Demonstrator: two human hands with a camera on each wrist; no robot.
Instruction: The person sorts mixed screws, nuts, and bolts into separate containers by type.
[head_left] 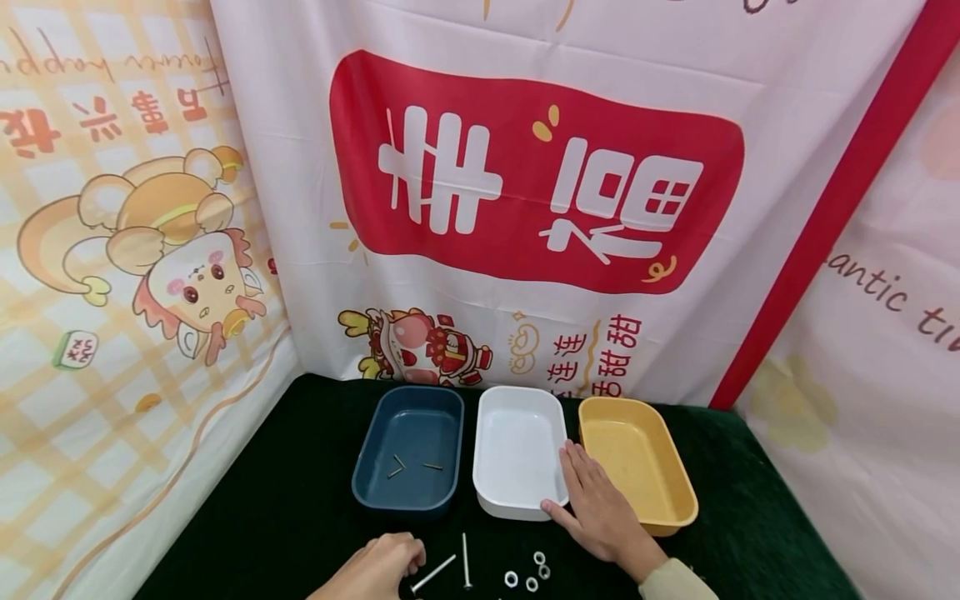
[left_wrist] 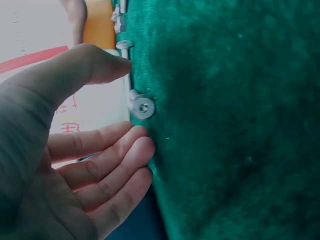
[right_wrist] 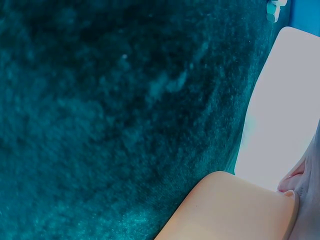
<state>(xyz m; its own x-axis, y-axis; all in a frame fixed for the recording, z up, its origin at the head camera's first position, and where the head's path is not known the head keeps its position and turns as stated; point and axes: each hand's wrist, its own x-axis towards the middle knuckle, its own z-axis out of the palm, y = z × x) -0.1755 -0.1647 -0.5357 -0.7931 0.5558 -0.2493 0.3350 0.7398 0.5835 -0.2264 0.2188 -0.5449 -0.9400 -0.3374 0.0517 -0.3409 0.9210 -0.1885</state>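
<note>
My left hand (head_left: 381, 568) is low over the dark green cloth, just left of a long silver screw (head_left: 433, 573) lying at a slant. In the left wrist view its thumb and loosely bent fingers stand apart, with the round head of a screw (left_wrist: 143, 107) beyond the gap. A second long screw (head_left: 466, 562) lies to the right. My right hand (head_left: 600, 508) has straight fingers at the right rim of the white tray (head_left: 522, 504), its palm overlapping the edge of the yellow tray (head_left: 678, 500). Several silver nuts (head_left: 511, 578) lie on the cloth between the hands.
At the left of the row stands a blue tray (head_left: 408, 423) with three small brass-coloured pins (head_left: 432, 467) inside. The three trays stand side by side on the green cloth (head_left: 247, 517). A printed white curtain (head_left: 300, 208) hangs behind them.
</note>
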